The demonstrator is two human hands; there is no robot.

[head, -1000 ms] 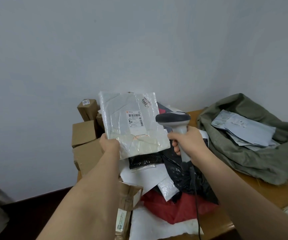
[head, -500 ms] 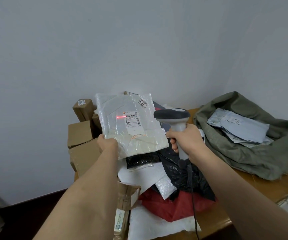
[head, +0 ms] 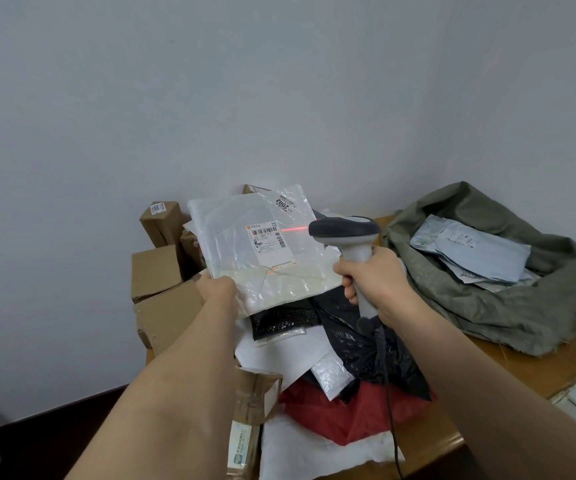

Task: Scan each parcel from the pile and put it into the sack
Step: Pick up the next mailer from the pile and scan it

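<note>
- Brown cardboard boxes are stacked at the far left edge of the worktop, against the grey wall; a taller taped carton leans behind them.
- The left hand holds a white plastic mailer parcel by its lower left corner, grip pinched on the edge, with the parcel raised above the pile and its face turned toward the camera.
- A white shipping label with barcodes sits on the parcel's face; a red laser line falls just right of the label's top barcode.
- Below the parcel lies the pile: black, white and red plastic bags with a torn carton at its near left.
- The right hand has its grip wrapped round the handle of a grey barcode scanner, whose dark head points left at the parcel; its cable hangs down over the pile.
- At the far right an olive-green sack sits open on the worktop, with pale grey mailers lying inside it.
</note>
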